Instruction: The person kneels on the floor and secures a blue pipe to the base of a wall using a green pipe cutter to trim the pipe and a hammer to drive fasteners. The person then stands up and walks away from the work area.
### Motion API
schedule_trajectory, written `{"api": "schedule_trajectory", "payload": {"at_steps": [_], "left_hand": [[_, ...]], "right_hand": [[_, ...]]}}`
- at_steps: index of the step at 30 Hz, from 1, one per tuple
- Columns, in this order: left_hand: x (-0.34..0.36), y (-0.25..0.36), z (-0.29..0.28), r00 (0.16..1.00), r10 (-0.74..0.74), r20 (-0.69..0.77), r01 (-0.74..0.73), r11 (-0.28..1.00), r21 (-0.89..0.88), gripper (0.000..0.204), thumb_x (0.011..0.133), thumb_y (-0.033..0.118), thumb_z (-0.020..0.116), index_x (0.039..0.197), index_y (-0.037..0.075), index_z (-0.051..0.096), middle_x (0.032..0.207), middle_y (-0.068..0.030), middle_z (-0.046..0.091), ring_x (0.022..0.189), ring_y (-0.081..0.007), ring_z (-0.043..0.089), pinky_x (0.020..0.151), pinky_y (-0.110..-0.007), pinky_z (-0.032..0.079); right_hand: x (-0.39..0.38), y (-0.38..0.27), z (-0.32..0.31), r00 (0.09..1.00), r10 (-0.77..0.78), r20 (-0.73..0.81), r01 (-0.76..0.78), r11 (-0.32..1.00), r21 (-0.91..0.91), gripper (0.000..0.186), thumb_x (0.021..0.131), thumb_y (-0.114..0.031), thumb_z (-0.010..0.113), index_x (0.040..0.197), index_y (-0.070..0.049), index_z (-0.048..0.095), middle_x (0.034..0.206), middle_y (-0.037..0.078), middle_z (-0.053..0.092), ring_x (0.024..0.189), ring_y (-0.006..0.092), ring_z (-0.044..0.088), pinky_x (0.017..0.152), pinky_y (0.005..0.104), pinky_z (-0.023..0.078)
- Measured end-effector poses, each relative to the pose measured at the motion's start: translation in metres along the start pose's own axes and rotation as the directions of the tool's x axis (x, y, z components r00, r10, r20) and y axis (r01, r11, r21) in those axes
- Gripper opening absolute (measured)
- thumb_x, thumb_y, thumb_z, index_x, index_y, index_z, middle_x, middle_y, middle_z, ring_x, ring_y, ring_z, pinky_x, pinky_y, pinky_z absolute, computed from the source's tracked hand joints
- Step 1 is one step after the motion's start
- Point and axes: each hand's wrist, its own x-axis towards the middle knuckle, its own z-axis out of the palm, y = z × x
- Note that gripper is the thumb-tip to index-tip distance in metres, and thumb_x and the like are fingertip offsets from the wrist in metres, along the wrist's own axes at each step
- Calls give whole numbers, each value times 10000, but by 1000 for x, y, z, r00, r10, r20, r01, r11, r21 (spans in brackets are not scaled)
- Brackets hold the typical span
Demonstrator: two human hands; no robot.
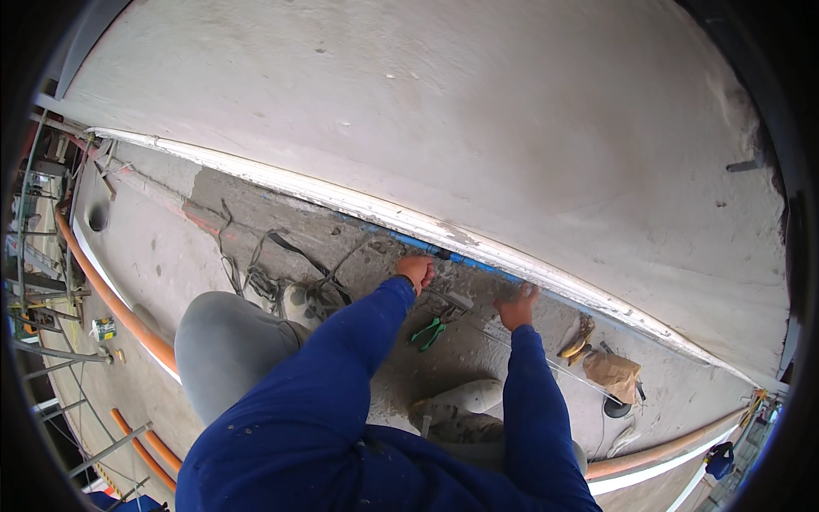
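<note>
The left hand (pixel 416 271) pinches the thin blue strip (pixel 478 265) that runs along the bottom of the big grey wall (pixel 478 119). The right hand (pixel 517 305) presses flat just below it. The strip could slip crooked if either hand lets go. The green-handled pliers (pixel 429 331) lie near the knees, easy to kick.

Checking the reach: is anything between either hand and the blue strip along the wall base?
Nothing visible. The left hand is already at the blue strip, and the right hand sits just below it. The green pliers lie on the floor beneath, off to the side.
</note>
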Motion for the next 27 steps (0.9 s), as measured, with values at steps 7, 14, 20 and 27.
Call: {"api": "schedule_trajectory", "payload": {"at_steps": [7, 14, 20, 27], "left_hand": [[3, -8, 0, 997, -56, 58, 62, 993, -105, 209, 1042, 249, 665, 908, 91, 695, 744, -5, 644, 639, -135, 600, 580, -323, 506], [7, -6, 10, 996, -71, 49, 75, 994, -83, 193, 1047, 222, 650, 913, 86, 679, 752, -9, 634, 647, -152, 596, 586, -333, 513], [15, -12, 23, 998, 16, -65, -15, 1000, 15, 86, 1026, 120, 627, 974, 61, 662, 797, -64, 653, 628, -165, 607, 532, -334, 495], [14, -19, 38, 995, 96, 3, -96, 993, 65, 62, 1010, 109, 625, 1048, 66, 648, 847, -72, 666, 664, -168, 653, 515, -327, 497]], "right_hand": [[-15, -19, -8, 999, -8, 39, 6, 1000, 30, 1178, 821, -387, 839, 1642, 116, 160, 1711, 352, -75, 1521, 492, 374, 1251, 435, 361], [-31, -50, -45, 999, -30, 12, 28, 994, 103, 779, 878, -413, 791, 1473, 2, 508, 1667, 407, 126, 1520, 628, 137, 1275, 576, 190], [-30, -38, -38, 994, -89, -61, 94, 992, 80, 597, 908, -419, 764, 1387, -72, 686, 1633, 432, 268, 1497, 693, 95, 1276, 659, 139], [-25, 0, -26, 995, -50, -90, 48, 999, -25, 1075, 818, -385, 841, 1580, 115, 271, 1679, 400, 30, 1558, 548, 203, 1260, 480, 318]]}}
